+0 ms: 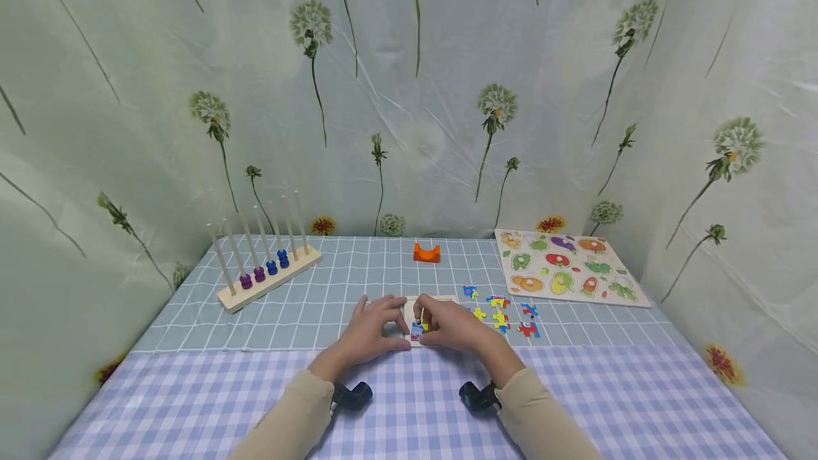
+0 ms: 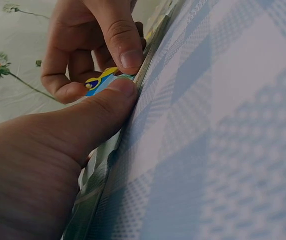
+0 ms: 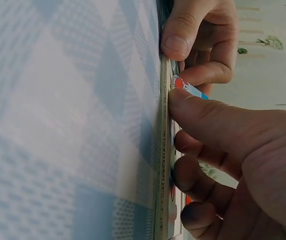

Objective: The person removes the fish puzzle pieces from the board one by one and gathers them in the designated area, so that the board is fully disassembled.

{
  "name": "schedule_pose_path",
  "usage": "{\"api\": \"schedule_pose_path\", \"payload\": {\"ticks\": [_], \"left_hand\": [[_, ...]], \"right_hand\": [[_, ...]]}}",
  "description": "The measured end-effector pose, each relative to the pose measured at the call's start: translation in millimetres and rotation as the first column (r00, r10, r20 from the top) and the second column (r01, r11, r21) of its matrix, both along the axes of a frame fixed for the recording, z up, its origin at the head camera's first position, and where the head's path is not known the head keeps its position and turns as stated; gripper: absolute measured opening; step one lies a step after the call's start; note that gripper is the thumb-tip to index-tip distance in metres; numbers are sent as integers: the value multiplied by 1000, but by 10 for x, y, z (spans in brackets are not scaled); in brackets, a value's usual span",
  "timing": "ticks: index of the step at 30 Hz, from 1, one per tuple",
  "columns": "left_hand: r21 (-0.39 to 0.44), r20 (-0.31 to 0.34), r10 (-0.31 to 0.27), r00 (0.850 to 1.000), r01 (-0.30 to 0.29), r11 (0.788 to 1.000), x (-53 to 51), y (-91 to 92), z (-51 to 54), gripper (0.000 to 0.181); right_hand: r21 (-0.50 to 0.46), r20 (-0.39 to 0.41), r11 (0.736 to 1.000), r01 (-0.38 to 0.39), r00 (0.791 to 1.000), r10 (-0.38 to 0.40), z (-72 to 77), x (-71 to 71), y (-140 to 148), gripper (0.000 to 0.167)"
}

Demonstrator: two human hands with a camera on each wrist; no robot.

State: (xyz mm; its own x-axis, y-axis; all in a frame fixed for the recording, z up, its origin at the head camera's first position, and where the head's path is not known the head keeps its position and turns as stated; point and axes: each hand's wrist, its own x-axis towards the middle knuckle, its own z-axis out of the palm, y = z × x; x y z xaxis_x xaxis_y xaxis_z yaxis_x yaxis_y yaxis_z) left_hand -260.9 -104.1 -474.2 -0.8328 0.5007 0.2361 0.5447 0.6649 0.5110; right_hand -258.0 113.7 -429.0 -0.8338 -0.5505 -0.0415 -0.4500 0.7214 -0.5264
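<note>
My R hand (image 1: 456,325) pinches a puzzle piece (image 3: 192,90) by the near edge of the board (image 3: 163,145), prob. tilted, tho fingers hide most of it. Pushed askew, it could jam; if my L hand (image 1: 371,329), fingers loosely spread, steadies poorly, the board may skid.

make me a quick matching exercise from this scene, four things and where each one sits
Things:
1. puzzle tray
2. peg rack
3. orange block
4. vegetable board

Places:
A. at the back, near the middle
B. over on the right side
C. right beside the left hand and right hand
D. over on the left side

Pairs: 1-C, 2-D, 3-A, 4-B
</note>
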Motion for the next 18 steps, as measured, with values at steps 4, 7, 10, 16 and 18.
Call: {"api": "schedule_pose_path", "payload": {"ticks": [4,7,10,16,18], "left_hand": [[4,-2,2,1000,-2,1000,-5,-6,8,19],[-3,-3,6,1000,-6,1000,-12,-6,-2,19],[-3,-2,8,1000,-8,1000,-13,-4,-10,18],[-1,-2,7,1000,-7,1000,-8,0,-13,18],[-3,-2,7,1000,-7,1000,-4,-1,-10,19]], "right_hand": [[41,-31,999,0,1000,1,43,17,-29,36],[67,-40,998,0,999,3,51,24,-40,35],[63,-50,998,-2,999,5,49,29,-37,29],[39,-56,999,9,998,-7,38,47,-1,23],[33,-59,999,11,998,-9,34,55,15,22]]}}
